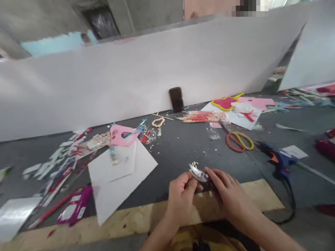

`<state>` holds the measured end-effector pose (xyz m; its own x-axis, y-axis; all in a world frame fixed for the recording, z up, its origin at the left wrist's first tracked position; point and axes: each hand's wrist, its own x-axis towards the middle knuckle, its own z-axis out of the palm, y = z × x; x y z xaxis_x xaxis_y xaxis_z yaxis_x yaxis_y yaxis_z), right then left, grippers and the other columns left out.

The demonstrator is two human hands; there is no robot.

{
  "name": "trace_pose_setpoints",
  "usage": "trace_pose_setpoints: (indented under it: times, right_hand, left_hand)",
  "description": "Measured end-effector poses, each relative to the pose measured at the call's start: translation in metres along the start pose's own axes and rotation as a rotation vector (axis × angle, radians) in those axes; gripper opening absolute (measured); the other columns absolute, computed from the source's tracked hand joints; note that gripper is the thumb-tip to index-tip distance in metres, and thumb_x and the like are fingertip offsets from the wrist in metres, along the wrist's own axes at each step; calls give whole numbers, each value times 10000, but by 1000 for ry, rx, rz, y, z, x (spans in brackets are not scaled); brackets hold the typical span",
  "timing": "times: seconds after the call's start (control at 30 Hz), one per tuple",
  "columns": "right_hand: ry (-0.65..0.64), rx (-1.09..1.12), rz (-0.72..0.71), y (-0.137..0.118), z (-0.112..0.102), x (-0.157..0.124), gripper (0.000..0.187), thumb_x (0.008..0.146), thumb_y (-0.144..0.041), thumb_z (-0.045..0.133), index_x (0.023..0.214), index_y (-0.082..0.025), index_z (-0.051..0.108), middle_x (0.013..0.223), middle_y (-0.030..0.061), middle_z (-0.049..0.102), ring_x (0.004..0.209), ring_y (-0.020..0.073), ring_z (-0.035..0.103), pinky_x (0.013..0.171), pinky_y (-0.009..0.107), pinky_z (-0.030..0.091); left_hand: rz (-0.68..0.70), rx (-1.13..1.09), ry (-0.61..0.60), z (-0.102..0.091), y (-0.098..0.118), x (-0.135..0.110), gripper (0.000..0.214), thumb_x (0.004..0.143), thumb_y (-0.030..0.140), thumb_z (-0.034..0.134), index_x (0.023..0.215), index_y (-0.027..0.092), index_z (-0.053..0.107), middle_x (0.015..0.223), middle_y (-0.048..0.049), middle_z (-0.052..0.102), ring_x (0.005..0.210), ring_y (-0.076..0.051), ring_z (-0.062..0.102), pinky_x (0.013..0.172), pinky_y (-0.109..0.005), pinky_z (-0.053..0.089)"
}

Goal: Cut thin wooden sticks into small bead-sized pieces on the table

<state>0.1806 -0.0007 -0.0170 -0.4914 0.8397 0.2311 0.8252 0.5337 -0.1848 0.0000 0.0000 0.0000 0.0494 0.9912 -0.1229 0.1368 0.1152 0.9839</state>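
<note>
A person seated at a cluttered craft table [178,153] works a small shiny piece [198,173] between both hands, just above the table's wooden front edge [131,219]. The left hand [180,191] pinches the near side of the piece with thumb and fingers closed on it; the right hand [225,193] has its fingers folded down over the darker far end, so both hands are clamped on the same item, which is too small and blurred to identify. The work appears to be at a fine, close-up stage of shaping or fitting, and handling something this small calls for a firm pinch and steady fingertips. Red-and-yellow scissors [239,141] and a blue glue gun [281,164] lie untouched to the right, white paper sheets [123,174] and a pink cut-out [120,135] to the left, and a phone [176,99] leans on the white board [131,80] behind.
</note>
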Motion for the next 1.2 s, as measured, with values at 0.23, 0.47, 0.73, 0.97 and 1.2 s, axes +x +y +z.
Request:
trace_pose_setpoints:
  times: [0.23, 0.47, 0.73, 0.97, 1.2]
  right_hand:
    - [-11, 40, 5, 3, -1, 0, 596, 835, -106, 403, 1412, -205, 291, 1239, 130, 550, 1030, 271, 555, 785, 435, 527]
    - [-12, 64, 7, 5, 7, -2, 638, 803, -57, 400, 1419, -189, 300, 1223, 133, 546, 1030, 257, 555, 808, 422, 522]
    - [-80, 111, 59, 7, 7, -2, 618, 805, -67, 386, 1409, -186, 324, 1230, 144, 544, 1040, 279, 562, 800, 458, 527]
    - [-225, 346, 108, -1, -8, -1, 514, 875, -137, 349, 1388, -155, 357, 1253, 150, 549, 1093, 224, 567, 891, 382, 497]
    - [-187, 232, 101, 18, -13, 7, 523, 894, -170, 345, 1416, -180, 319, 1304, 133, 519, 1157, 220, 529, 912, 371, 485]
  left_hand:
    - [-2, -51, -23, 0, 2, -2, 265, 890, 291, 493, 703, 150, 618, 606, -10, 625, 541, -105, 486, 534, -205, 348]
    - [-38, -116, -67, 0, 0, 2, 271, 896, 305, 482, 733, 144, 627, 587, -19, 623, 530, -105, 497, 545, -209, 372]
    - [94, 70, -22, 0, -4, 1, 229, 893, 284, 485, 897, 154, 674, 708, -38, 685, 671, -167, 626, 604, -229, 434]
    - [118, 123, 2, 0, 0, 3, 263, 889, 289, 482, 740, 157, 653, 650, -25, 673, 605, -144, 578, 570, -218, 400]
    - [24, 59, 18, -8, -2, 7, 230, 878, 337, 506, 831, 158, 642, 667, -21, 669, 536, -110, 494, 522, -210, 362]
